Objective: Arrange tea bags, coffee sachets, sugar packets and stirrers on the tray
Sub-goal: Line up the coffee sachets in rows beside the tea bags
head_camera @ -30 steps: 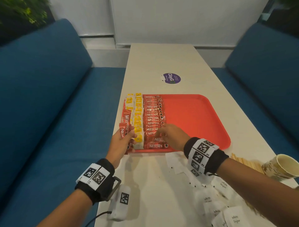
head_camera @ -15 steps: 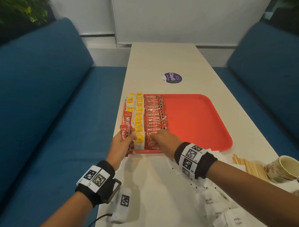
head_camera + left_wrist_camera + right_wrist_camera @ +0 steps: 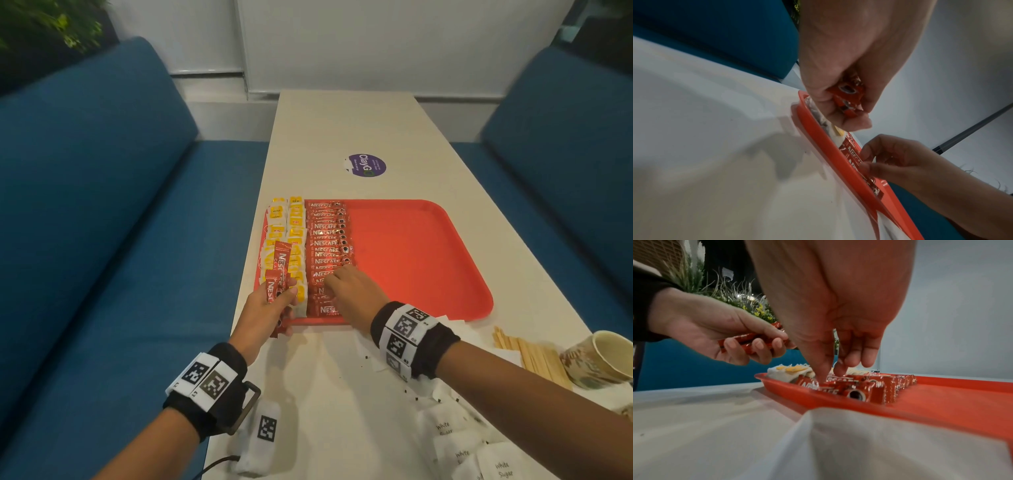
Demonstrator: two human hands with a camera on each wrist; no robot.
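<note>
A red tray (image 3: 411,257) lies on the white table. Yellow-tagged tea bags (image 3: 294,226) fill its left side, and a column of red Nescafe coffee sachets (image 3: 327,236) runs beside them. My left hand (image 3: 270,308) hovers over the tray's near left corner and grips a bundle of coffee sachets (image 3: 279,270), which also shows in the wrist views (image 3: 849,95) (image 3: 750,340). My right hand (image 3: 349,291) reaches down onto the near end of the sachet column. Its thumb and forefinger (image 3: 839,371) pinch a sachet (image 3: 809,383) lying there.
White sugar packets (image 3: 455,435) lie at the near right of the table. Wooden stirrers (image 3: 534,353) and a paper cup (image 3: 606,356) sit on the right edge. A purple sticker (image 3: 367,165) is beyond the tray. Blue sofas (image 3: 85,205) flank the table.
My right hand has shifted a little to the left along the near end of the sachet column. My left hand keeps its bundle in about the same place.
</note>
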